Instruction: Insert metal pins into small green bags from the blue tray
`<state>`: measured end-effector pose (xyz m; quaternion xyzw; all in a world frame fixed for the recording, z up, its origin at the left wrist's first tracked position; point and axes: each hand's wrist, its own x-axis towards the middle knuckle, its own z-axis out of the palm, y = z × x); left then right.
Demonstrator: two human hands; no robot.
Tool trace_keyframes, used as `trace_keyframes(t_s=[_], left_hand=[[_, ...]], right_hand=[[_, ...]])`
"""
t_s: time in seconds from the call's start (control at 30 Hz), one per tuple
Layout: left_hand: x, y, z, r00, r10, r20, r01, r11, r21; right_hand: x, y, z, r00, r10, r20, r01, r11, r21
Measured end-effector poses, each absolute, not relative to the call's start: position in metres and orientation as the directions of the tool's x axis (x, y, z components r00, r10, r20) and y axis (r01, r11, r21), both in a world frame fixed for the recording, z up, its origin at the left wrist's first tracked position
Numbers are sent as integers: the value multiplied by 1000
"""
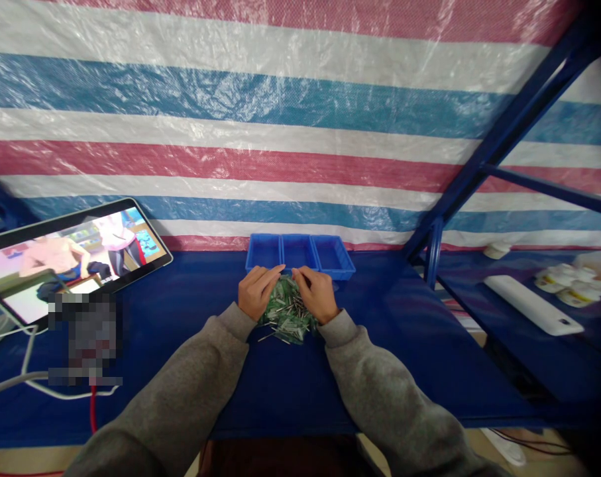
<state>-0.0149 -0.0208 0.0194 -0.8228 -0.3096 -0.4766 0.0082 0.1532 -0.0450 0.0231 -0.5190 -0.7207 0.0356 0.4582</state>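
On the blue table lies a loose pile (285,315) of slim metal pieces mixed with green, clear-looking plastic; their exact kind is too small to make out. My left hand (256,291) rests at the pile's upper left, its fingers drawn together and pointing inward. At the upper right is my right hand (317,293), fingers curled, thumb and forefinger towards the left hand. A small gap separates the two sets of fingertips. Whatever either hand pinches is hidden. Just behind the hands stands a blue tray (347,270) with three compartments.
A tablet (154,262) showing a video leans at the left, with white cables (29,358) and a red cable (93,407) nearby. Blue metal frame bars (433,252) rise at the right. Beyond them are a long white object (531,305) and several white containers (573,281). A striped sheet (290,159) hangs behind.
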Motion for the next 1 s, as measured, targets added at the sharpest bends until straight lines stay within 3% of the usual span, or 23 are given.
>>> trace_keyframes(t_s=[1.0], left_hand=[[-12,-16,16,321,542,777,518,-787,335]], right_hand=[[153,-46,25,-22,778,628,707,456,-541]])
